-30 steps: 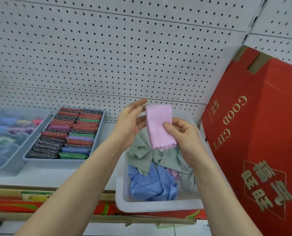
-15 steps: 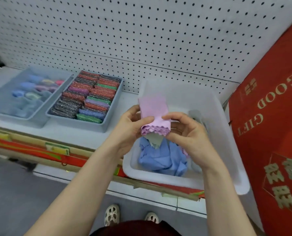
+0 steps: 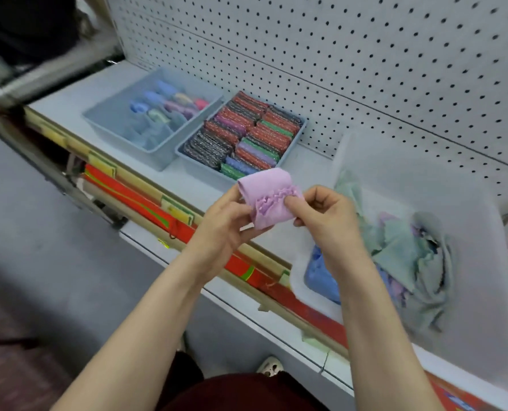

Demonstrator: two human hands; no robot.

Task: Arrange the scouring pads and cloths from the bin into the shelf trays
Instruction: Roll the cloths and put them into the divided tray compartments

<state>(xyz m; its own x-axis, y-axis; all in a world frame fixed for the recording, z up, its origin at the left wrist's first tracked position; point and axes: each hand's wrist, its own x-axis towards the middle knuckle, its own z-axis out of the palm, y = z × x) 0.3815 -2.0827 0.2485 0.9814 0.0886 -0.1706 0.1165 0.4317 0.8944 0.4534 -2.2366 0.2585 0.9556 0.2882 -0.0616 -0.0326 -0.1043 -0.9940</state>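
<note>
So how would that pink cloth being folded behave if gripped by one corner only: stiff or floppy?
Probably floppy: the pink cloth curls over itself between the left hand and right hand, and its scalloped edge ruffles. Likely light, since fingertip pinches carry it. It would probably unfold and droop, like the crumpled cloths in the bin.

Pink cloth (image 3: 269, 194) folded small — scalloped edge up, above shelf front

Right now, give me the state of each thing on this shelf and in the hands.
Pink cloth: folded, held in the air by both hands.
Left hand: grips the cloth.
Right hand: pinches its scalloped edge.
White bin: holds crumpled cloths.
Scouring pad tray: packed in rows.
Cloth tray: partly filled.
</note>
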